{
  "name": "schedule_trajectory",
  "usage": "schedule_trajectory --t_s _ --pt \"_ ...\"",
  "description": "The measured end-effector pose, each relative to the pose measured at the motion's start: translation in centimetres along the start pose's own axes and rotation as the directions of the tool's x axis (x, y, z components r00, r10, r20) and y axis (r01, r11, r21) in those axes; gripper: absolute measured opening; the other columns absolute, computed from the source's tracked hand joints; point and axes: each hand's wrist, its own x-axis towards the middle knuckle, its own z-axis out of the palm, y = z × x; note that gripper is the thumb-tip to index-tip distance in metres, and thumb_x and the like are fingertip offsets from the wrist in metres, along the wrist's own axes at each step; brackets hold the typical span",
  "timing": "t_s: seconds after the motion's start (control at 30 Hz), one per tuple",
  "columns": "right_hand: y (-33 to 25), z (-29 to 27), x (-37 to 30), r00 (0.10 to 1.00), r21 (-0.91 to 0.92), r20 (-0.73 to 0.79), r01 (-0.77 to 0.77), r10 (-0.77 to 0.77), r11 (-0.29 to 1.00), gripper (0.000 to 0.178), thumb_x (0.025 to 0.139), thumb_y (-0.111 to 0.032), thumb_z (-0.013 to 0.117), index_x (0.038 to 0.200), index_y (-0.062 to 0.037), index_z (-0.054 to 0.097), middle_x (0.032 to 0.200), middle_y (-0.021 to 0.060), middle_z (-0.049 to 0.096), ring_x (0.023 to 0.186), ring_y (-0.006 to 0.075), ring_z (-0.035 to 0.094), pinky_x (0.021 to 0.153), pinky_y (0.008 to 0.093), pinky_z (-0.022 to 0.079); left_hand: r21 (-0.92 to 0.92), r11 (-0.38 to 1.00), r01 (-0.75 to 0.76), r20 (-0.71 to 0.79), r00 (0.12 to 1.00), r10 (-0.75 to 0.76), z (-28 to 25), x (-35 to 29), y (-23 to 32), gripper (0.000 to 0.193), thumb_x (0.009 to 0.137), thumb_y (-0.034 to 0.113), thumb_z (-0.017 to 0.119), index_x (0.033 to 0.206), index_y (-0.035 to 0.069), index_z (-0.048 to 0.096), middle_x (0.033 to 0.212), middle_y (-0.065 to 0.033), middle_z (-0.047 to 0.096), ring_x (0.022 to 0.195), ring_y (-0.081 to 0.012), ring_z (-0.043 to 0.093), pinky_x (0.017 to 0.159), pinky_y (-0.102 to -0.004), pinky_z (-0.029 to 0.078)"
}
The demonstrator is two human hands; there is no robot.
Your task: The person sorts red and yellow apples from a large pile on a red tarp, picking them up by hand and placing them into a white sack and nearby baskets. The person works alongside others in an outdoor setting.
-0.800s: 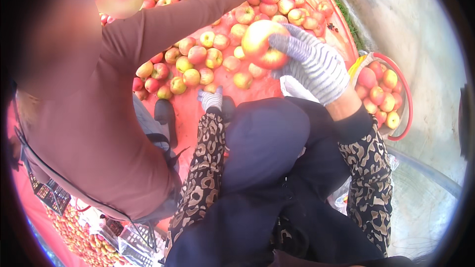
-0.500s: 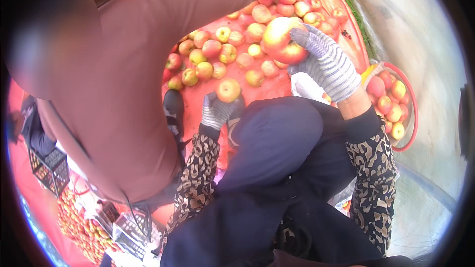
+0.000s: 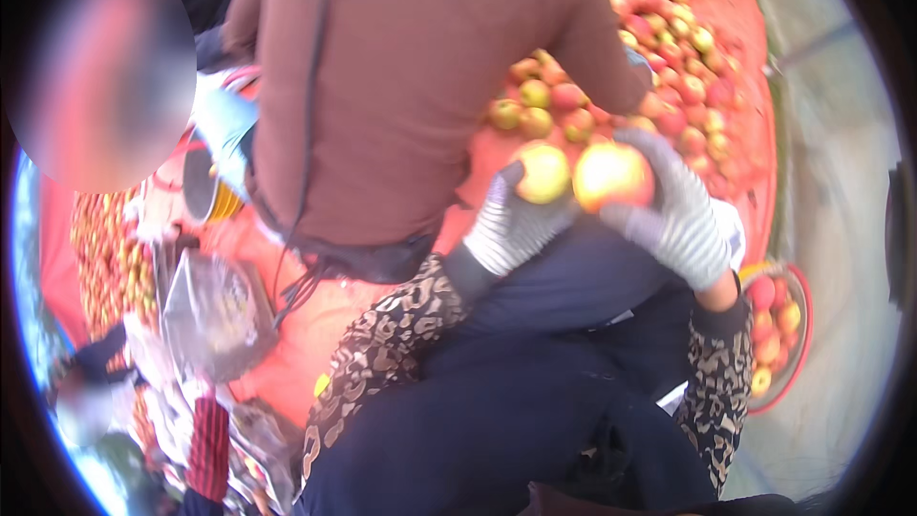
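Note:
My left hand (image 3: 516, 222), in a grey-and-white striped glove, is closed around a yellowish apple (image 3: 543, 173). Right beside it, my right hand (image 3: 683, 215), gloved the same way, grips a larger red-and-yellow apple (image 3: 611, 177) with thumb and fingers. The two apples are held almost side by side above my knees, at the middle of the view. Both look bright and a little blurred, so their skins show little detail. Beyond them, loose apples (image 3: 537, 121) lie on a red ground sheet (image 3: 755, 134).
A co-worker in a brown top (image 3: 401, 86) bends close in front, left of centre. At my right stands a red-rimmed bucket (image 3: 808, 325) of apples. Plastic bags (image 3: 215, 315), a dark bucket (image 3: 201, 182) and another heap of apples (image 3: 95, 258) are at the left.
My two hands have come together, the left one rising to the right and the right one lowering, each with its apple. The view has swung left, and the co-worker now appears farther right.

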Motion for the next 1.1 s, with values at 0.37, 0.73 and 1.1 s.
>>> schedule_trajectory --t_s 0.37,0.73,1.1 --pt "-5.6 4.2 -0.4 0.747 -0.015 0.426 0.57 -0.51 0.822 0.044 0.075 -0.019 0.072 0.113 -0.0037 0.056 0.1 0.0133 0.061 0.09 0.0323 0.06 0.08 0.0394 0.049 -0.193 0.963 0.189 0.195 0.969 -0.152 -2.8 -13.3 1.5 0.073 0.081 0.059 0.059 0.129 0.005 0.046 0.112 -0.0174 0.059 0.101 -0.0364 0.059 0.083 -0.056 0.05" --pt "-0.1 2.9 3.4 0.936 -0.073 0.286 0.234 -0.204 0.97 0.026 0.082 -0.006 0.064 0.108 -0.001 0.06 0.096 0.0082 0.064 0.086 0.0167 0.063 0.077 0.0277 0.05 0.266 0.724 -0.636 0.375 0.76 0.53 -2.2 -28.4 14.8 0.084 0.079 0.052 0.066 0.141 0.013 0.026 0.099 -0.0159 0.052 0.084 -0.0374 0.057 0.071 -0.0513 0.052" --pt "1.1 3.0 3.8 0.849 -0.258 0.411 0.457 -0.331 0.851 0.027 0.08 -0.01 0.062 0.105 -0.0008 0.059 0.092 0.0152 0.061 0.085 0.0307 0.062 0.075 0.0358 0.049 0.624 0.738 -0.257 -0.729 0.149 0.668 -25.7 -39.3 18.8 0.069 0.072 0.062 0.068 0.124 0.02 0.05 0.114 -0.0075 0.057 0.094 -0.0304 0.058 0.075 -0.0492 0.052"
